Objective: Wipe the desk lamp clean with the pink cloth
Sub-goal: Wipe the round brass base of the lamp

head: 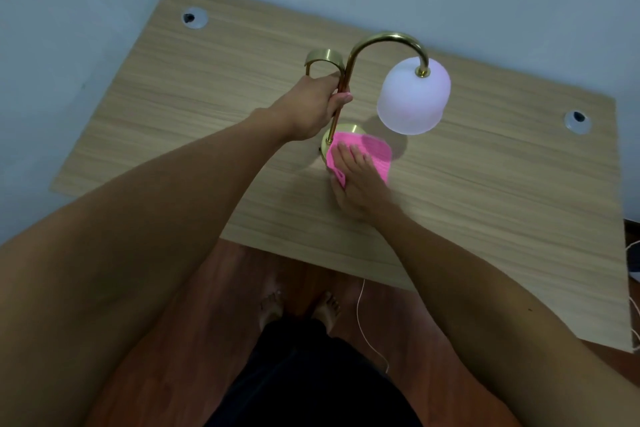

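Note:
A brass desk lamp (381, 40) stands near the middle of the wooden desk (502, 201), with a curved neck and a frosted white shade (412, 97) hanging at the right. My left hand (311, 107) is shut around the lamp's upright stem. The pink cloth (370, 151) lies over the lamp's round brass base (327, 142). My right hand (356, 184) presses flat on the cloth, fingers spread, thumb tucked under its near edge. Most of the base is hidden by the cloth.
A brass curved piece (322, 59) sits behind the stem. Two round cable holes (194, 17) (577, 121) are in the desk's far corners. A white cord (362, 315) hangs from the front edge to the wooden floor. The wall runs close behind.

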